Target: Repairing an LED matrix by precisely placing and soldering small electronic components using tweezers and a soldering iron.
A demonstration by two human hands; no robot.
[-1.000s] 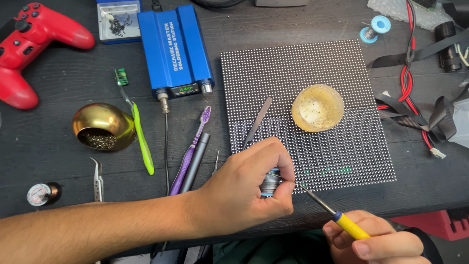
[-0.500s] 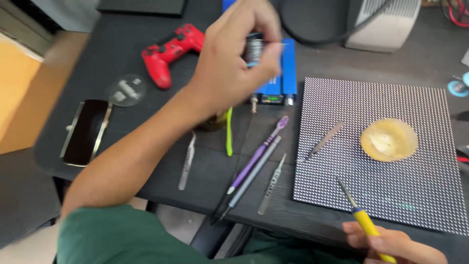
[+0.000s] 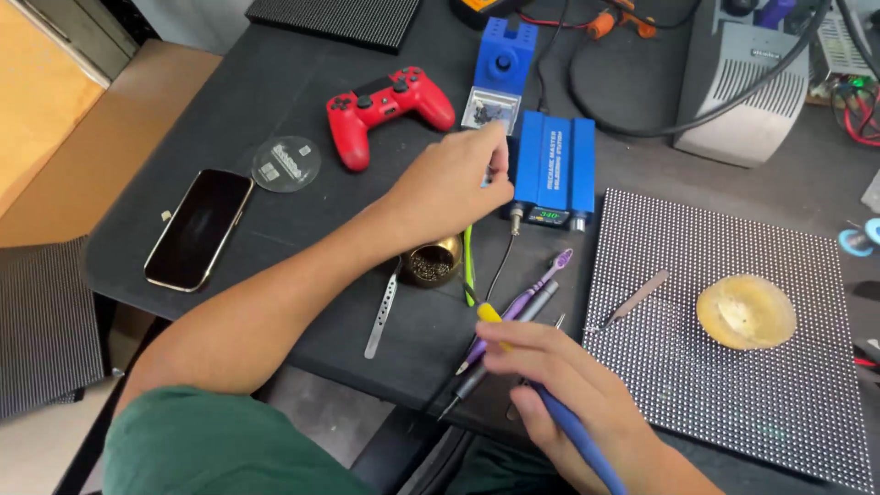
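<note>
soldering iron parked, hand at the station

reaching toward the desk's far edge, the left hand (image 3: 454,179) pinched something small beside the blue soldering station (image 3: 553,170); the right hand (image 3: 559,385) gripped the soldering iron (image 3: 522,362) near the front edge, tip angled clear of the led panel (image 3: 724,330).

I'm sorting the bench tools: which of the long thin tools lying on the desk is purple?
The purple brush-like tool, lying slanted just below the blue soldering station. The pen-like tool beside it is grey, the tweezers bare metal.

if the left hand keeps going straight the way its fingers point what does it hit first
Most likely the blue soldering station, just past the left hand fingertips. Height above the table is hard to judge, so it may pass over it.
</note>
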